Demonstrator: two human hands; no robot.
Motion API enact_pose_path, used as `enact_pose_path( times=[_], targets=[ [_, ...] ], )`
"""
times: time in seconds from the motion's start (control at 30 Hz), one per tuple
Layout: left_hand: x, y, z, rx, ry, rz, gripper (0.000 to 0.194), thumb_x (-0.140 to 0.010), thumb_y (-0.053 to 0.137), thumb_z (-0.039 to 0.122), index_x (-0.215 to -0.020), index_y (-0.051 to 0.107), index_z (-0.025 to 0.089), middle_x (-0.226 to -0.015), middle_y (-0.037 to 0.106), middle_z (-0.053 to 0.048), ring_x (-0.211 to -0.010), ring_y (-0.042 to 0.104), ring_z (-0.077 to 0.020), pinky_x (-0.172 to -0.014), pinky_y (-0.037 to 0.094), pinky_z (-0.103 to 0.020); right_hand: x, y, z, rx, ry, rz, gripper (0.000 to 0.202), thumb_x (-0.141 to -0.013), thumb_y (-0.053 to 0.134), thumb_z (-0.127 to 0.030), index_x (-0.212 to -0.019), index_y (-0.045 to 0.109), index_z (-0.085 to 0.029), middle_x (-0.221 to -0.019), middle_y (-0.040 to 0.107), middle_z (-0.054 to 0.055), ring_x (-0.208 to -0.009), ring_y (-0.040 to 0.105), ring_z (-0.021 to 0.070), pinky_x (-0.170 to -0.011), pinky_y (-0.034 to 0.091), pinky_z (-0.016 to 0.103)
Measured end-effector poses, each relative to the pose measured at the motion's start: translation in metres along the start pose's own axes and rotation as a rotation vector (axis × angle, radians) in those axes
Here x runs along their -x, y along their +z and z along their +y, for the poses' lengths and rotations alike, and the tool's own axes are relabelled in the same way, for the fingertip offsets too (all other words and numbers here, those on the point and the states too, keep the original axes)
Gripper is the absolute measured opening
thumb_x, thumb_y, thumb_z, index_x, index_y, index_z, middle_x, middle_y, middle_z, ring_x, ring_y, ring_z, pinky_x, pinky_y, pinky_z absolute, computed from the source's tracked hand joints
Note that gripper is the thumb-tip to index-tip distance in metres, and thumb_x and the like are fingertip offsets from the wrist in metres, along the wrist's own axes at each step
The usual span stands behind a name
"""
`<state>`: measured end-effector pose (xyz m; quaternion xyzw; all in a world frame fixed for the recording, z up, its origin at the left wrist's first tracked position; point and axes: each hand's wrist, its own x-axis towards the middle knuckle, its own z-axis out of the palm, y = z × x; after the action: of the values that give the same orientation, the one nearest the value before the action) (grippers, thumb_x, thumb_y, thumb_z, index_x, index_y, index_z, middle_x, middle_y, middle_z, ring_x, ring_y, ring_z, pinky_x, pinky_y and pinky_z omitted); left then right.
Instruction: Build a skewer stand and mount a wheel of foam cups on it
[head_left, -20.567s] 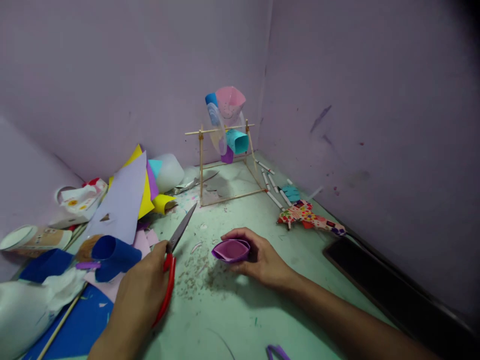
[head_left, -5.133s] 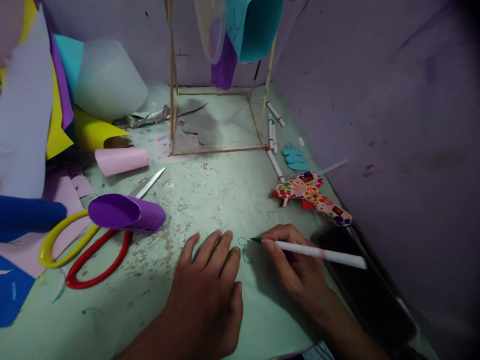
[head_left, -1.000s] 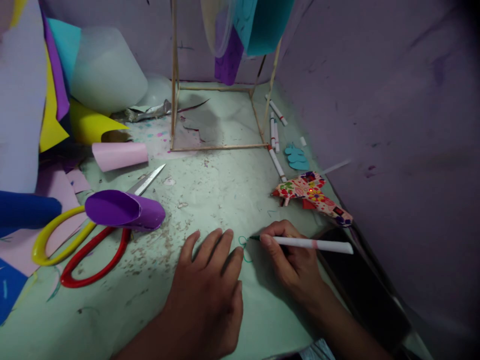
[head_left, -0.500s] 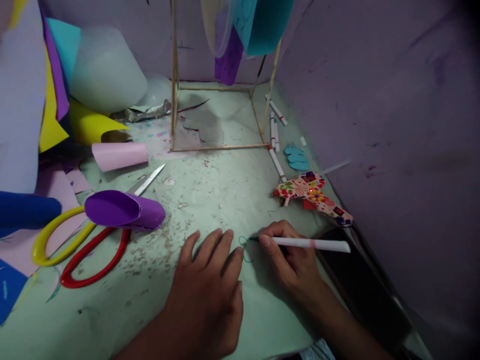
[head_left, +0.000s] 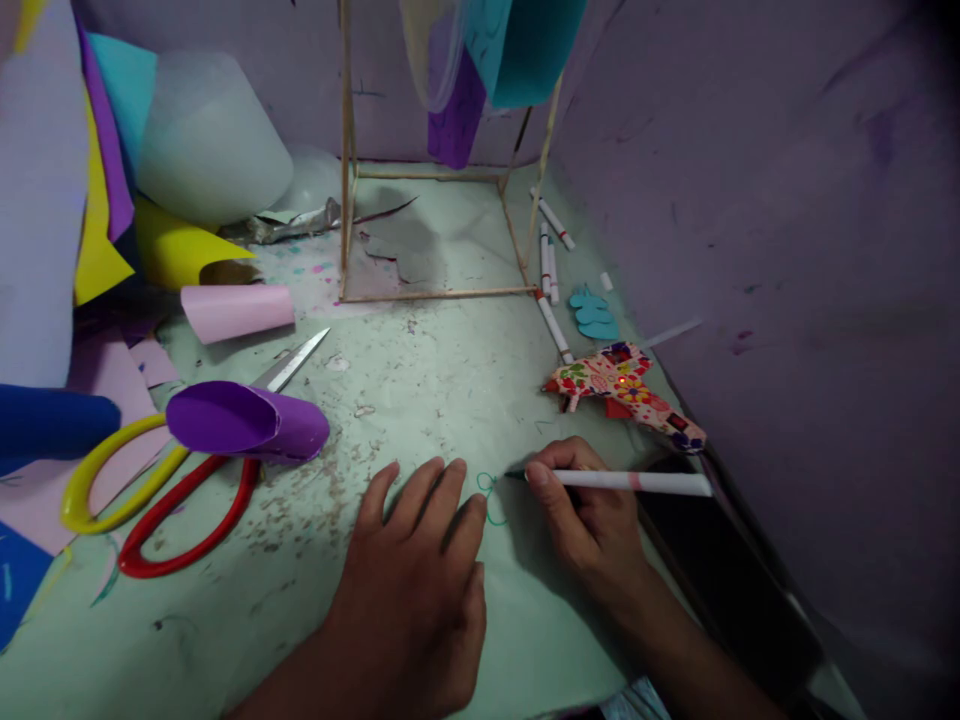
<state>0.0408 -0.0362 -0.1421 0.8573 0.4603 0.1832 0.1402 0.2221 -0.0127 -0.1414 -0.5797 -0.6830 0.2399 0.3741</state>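
My right hand (head_left: 592, 510) grips a white felt-tip marker (head_left: 637, 483) with a dark green tip pointing left. Just left of that tip, small green curved lines (head_left: 487, 485) are drawn on the pale green table surface (head_left: 435, 400). My left hand (head_left: 416, 560) lies palm down beside the drawing, fingers spread, holding nothing. Farther left, a rolled purple paper tube (head_left: 247, 420) rests across scissors (head_left: 150, 545) with one yellow and one red handle loop.
A flower-patterned glue gun (head_left: 622, 385) lies by the right wall, its small light lit. Near it are several markers (head_left: 553, 325) and a blue paper cutout (head_left: 592, 312). A stick frame (head_left: 442, 295) stands at the back. A dark flat object (head_left: 735, 580) lies under my right forearm.
My right hand has shifted slightly right with the marker, so its tip is a little farther from the green lines. My left hand stays in place.
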Motion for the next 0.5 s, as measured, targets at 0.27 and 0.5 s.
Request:
enact_pose_path(
  times=[0.27,0.5],
  targets=[
    [0.0005,0.0009,-0.0006,0.011,0.011,0.006,0.04,-0.081,0.052,0.034,-0.118,0.059,0.02,-0.133,0.054,-0.01,-0.123,0.045,-0.0297,-0.106,0.022,-0.053,0.0002,0.001,-0.0001,0.003,0.006,-0.006,0.011,-0.087,0.047,-0.02,-0.077,0.05,-0.02,-0.059,0.048,-0.004,-0.048,0.044,0.0082,-0.044,0.035,0.019],
    [-0.0001,0.0008,-0.0005,0.017,0.001,0.005,0.04,-0.081,0.053,0.035,-0.118,0.059,0.021,-0.133,0.054,-0.01,-0.124,0.044,-0.029,-0.107,0.021,-0.052,-0.0011,0.0006,0.0002,0.023,-0.004,-0.019,0.012,-0.088,0.047,-0.021,-0.076,0.05,-0.019,-0.059,0.047,-0.004,-0.048,0.043,0.0083,-0.043,0.035,0.02]
  ],
)
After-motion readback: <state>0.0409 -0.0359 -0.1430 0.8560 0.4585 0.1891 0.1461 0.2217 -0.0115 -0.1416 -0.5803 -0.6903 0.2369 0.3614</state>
